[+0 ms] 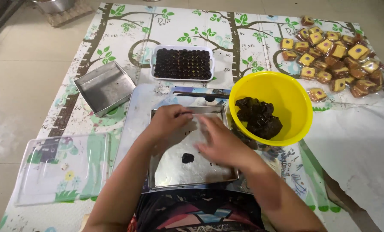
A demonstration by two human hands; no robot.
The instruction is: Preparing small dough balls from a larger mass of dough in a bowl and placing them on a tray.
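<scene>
Spread over the tiled floor was a tree-print mat [114, 38]. My left hand [168, 120] pinched something small over the steel tray [192, 169] — one dark ball [188, 158] lay there; my right hand [220, 144] hovered open, and dark paste [258, 117] remained in the yellow bowl [286, 92].

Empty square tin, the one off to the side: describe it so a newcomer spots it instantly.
Start at the yellow bowl of dark paste, then go left past the white container of dark balls. The empty square tin sits tilted there on the mat, bare, unlike the lined tray under both hands.
</scene>
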